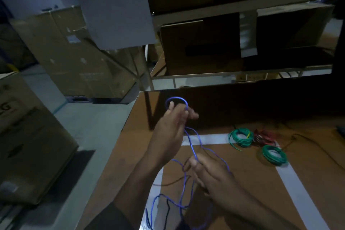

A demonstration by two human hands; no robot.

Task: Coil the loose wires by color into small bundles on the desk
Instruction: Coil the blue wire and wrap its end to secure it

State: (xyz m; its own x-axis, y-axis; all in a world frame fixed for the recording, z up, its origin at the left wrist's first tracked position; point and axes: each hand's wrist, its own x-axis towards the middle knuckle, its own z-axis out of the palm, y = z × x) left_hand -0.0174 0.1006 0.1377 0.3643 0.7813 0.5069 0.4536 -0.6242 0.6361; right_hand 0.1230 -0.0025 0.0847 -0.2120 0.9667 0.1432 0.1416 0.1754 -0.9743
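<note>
On the desk (pixel 242 183) I count two green coils (pixel 241 137) (pixel 274 155) finished; red wires (pixel 265 136) beside them look loose. Cardboard boxes (pixel 200 46) on the shelf show no contents. My left hand (pixel 171 130) holds the blue wire (pixel 192 147) in a first loop over its fingers; my right hand (pixel 209 173) pinches the slack.

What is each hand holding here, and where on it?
Both hold the blue wire. The left hand grips a small loop at its far end; the right hand pinches the strand lower down, where the slack begins.
</note>
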